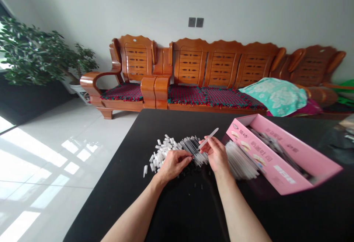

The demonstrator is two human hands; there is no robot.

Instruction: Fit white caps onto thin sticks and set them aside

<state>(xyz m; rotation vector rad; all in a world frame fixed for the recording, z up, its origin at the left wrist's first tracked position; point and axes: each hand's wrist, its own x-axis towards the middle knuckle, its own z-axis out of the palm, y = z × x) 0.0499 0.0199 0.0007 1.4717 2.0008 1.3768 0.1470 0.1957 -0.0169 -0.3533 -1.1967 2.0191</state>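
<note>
Over the black table, my right hand [217,155] is closed on a translucent white pen barrel [209,138] with a tapered end, tilted up to the right. My left hand [174,163] pinches a thin dark pen refill [195,153] at the barrel's lower end; whether it sits inside the barrel I cannot tell. Beyond my fingers lies a bundle of similar refills [190,143] with pale tips. To the left of it spreads a heap of short white caps [163,152]. More long translucent barrels [239,162] lie side by side to the right of my right hand.
A pink open box [265,159] holding dark slender pieces stands at the right, beside the barrels. Behind the black table [157,118] runs a wooden sofa [190,65] with a turquoise cloth [276,94] on it. A potted plant [41,54] stands far left.
</note>
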